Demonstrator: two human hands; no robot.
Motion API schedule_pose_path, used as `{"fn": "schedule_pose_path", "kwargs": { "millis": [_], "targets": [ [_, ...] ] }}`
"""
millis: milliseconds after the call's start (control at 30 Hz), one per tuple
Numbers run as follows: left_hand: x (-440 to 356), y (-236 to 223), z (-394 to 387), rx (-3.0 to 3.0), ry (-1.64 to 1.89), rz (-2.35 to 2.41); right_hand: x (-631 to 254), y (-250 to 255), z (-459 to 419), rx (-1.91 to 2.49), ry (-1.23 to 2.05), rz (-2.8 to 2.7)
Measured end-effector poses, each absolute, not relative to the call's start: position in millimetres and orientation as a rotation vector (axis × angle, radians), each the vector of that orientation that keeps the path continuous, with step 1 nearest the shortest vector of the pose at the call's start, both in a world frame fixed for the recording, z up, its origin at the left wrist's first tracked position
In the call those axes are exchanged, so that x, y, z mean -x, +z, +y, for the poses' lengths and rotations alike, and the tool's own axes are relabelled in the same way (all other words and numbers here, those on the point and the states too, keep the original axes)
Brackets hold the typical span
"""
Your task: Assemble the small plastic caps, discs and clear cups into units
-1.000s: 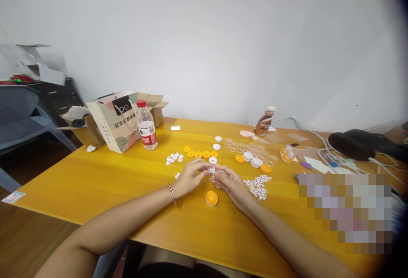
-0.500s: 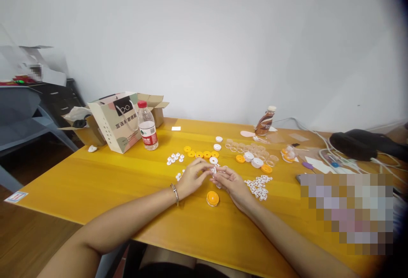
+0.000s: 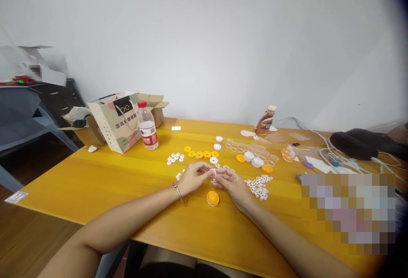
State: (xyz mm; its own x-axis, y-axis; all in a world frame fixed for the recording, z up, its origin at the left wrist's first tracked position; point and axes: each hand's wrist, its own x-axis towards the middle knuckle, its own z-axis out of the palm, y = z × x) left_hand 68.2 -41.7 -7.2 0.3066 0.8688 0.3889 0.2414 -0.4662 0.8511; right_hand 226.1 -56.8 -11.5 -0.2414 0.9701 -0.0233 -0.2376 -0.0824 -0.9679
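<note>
- Left hand (image 3: 193, 177): thumb and fingers nearly closed, pinching one side of a small white openwork plastic piece (image 3: 213, 171).
- Right hand (image 3: 234, 184): similar pinch, opposite side; two-sided grip presumably steadies so small a part.
- Piece location: between both sets of fingertips; finer shape hidden.
- Orange domed plastic round (image 3: 213, 198): on table, just nearer the body, probably for easy reach.
- White latticed plastic pieces (image 3: 259, 186): heaped right of right hand.
- Flat yellow plastic discs (image 3: 199, 154): rowed beyond the hands, apparently sorted by kind.
</note>
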Motion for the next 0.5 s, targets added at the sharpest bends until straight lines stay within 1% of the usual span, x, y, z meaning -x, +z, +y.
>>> {"fn": "schedule_pose_path", "kwargs": {
  "millis": [133, 233, 300, 400, 500],
  "targets": [
    [-68.7, -4.4, -42.1, -1.888, 1.183, 1.000, -226.6, -13.7, -56.2, 0.947, 1.475, -1.268],
    [-63.9, 3.5, -42.6, -1.898, 1.243, 1.003, -234.8, -6.6, -56.9, 1.009, 1.261, -1.488],
    [-58.3, 10.2, -43.6, -1.916, 1.229, 0.980, -243.9, 2.9, -58.9, 1.096, 1.063, -1.752],
    [-50.3, 18.2, -47.4, -2.016, 1.038, 0.856, -255.2, 17.2, -63.6, 1.055, 0.838, -2.259],
    [-46.9, 21.1, -53.0, -2.187, 0.807, 0.733, -256.8, 21.9, -67.3, 0.976, 0.721, -2.468]
  ]
}}
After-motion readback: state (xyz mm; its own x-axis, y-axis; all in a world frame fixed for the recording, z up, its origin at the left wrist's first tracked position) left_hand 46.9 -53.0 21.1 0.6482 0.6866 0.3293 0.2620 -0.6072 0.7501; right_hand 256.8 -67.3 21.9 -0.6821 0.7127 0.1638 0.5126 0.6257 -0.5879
